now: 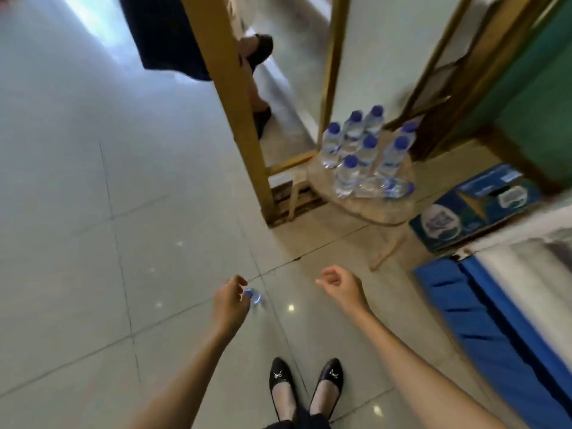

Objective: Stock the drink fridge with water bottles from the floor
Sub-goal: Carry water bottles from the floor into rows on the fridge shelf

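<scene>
Blue-capped bottle (254,297) in left hand (229,301)

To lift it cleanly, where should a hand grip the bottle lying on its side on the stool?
Take the lying bottle probably round its clear middle, from above and the front: it lies flat, cap to the right, upright bottles close behind.

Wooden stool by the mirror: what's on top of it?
Water bottles with blue caps: seven upright, one lying on its side at the front. They cover the middle of the stool top; only its outer part shows.
</scene>
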Motion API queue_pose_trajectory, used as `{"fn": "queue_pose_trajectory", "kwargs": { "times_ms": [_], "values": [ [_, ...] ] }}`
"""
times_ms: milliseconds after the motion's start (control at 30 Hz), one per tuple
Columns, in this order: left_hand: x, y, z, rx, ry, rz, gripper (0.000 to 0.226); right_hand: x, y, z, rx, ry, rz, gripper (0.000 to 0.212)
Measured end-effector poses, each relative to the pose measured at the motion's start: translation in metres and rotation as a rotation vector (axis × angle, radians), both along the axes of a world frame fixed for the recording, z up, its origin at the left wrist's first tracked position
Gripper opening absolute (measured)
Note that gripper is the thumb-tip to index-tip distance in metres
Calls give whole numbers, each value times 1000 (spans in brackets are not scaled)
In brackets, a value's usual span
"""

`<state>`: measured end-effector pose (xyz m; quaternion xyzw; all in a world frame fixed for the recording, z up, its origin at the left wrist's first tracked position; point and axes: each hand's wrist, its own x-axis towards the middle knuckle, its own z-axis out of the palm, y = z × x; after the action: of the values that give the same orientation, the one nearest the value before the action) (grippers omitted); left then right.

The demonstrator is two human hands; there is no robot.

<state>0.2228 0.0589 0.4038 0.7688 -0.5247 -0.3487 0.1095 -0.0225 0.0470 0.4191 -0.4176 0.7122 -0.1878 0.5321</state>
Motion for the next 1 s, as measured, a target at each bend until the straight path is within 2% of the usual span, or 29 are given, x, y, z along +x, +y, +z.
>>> {"fn": "queue_pose_trajectory", "kwargs": {
  "times_ms": [133,267,367,500,600,700,833,1000],
  "values": [
    [20,33,-145,74,3,231,34,32,6,-142,32,101,153,23],
    [21,43,-293,134,91,491,64,53,2,-286,51,123,180,25],
    [19,37,-386,116,171,584,81,62,-2,-374,29,121,200,27],
    [18,16,-467,-27,309,702,72,61,-9,-451,21,132,188,28],
    [15,-4,-495,-125,369,896,64,54,-12,-483,12,161,190,28],
    [13,-15,-501,-78,368,998,63,43,-13,-489,24,176,167,27],
    [-2,-21,-455,-27,346,889,56,25,-16,-447,44,165,87,22],
    [-44,-50,-335,-45,385,647,56,-1,-36,-337,20,146,14,19]
  ]
}}
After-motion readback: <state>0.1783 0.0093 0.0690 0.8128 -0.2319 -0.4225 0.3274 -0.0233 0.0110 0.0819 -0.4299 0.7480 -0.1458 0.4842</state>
